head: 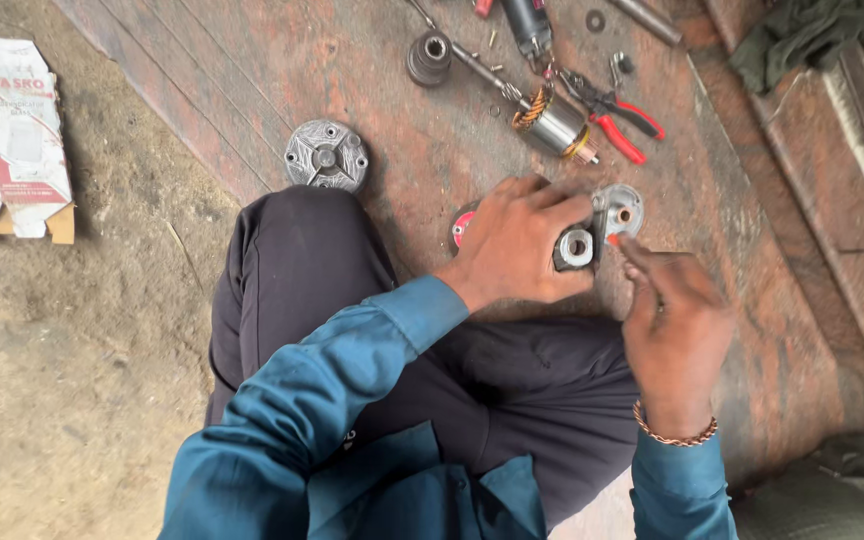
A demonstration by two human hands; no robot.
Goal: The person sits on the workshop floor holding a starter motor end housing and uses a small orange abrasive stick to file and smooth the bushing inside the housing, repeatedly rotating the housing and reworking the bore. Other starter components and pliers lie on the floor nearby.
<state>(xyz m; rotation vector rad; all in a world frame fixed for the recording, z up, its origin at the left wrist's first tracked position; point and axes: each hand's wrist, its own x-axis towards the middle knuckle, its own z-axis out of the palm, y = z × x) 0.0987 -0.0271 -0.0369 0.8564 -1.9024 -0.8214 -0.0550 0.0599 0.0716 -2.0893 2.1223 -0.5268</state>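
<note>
The left hand (517,240) is curling over a small dark motor housing (574,247), fingers bent around its top and the thumb pressing along its near side, so the hand is gripping it firmly over the rusty metal plate (372,60). The round silver bearing opening of the housing is facing the camera just past the fingertips. A red-and-white disc (463,227) is peeking out from under the heel of this hand.

The right hand (674,325) is hovering just beside the housing, fingers loosely gathered and the forefinger stretching toward it. Something small and orange (613,240) is showing at that fingertip; whether it is pinched or merely touched cannot be told. A beaded bracelet (674,434) is circling the wrist.

Touching the housing's far side, a silver end cap (620,209) is lying flat. Further up the plate, a copper-wound armature (552,120) is resting beside red-handled pliers (620,122), and a second silver end cover (327,155) is sitting near the person's dark-trousered knee (297,260).
</note>
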